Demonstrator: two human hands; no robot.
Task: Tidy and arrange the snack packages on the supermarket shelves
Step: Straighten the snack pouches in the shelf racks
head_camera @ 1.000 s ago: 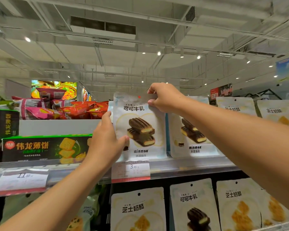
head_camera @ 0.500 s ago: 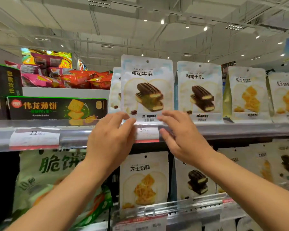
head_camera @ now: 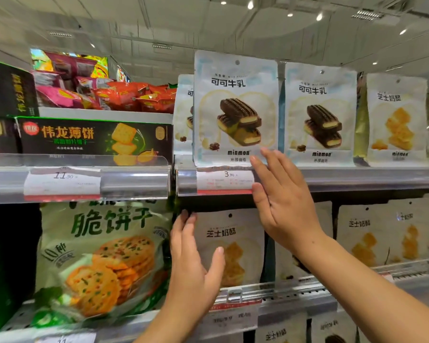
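Upper shelf: cocoa-milk pouch stands upright at the front lip, just above the 3.90 price tag. A twin pouch stands beside it to the right, cheese ones further along.

Next shelf down: cheese pouch stands directly below the cocoa one, long axis vertical, hang hole at the top. It looks like the next thing to straighten; that is my reading, not a certainty.

My left hand: grip spread, fingers straight and pointing up, thumb splayed toward the pouch's face. It lies along the pouch's left edge, fingertips near its top left corner under the shelf rail. Touching or just in front, I cannot tell. Nothing pinched.

My right hand: grip spread too, fingers loose and fanned up-left. It hangs in front of the upper shelf's edge, fingertips overlapping the cocoa pouch's lower right corner. Holding nothing.

Key relation: the cheese pouch sits right of my left hand and below-left of my right. Left hand is nearer and already beside it; the right would have to drop to reach the pouch's right edge. With the long axis vertical, a hand on each side edge looks like the way to square it.

Left: big green cracker bag, dark biscuit box above it.
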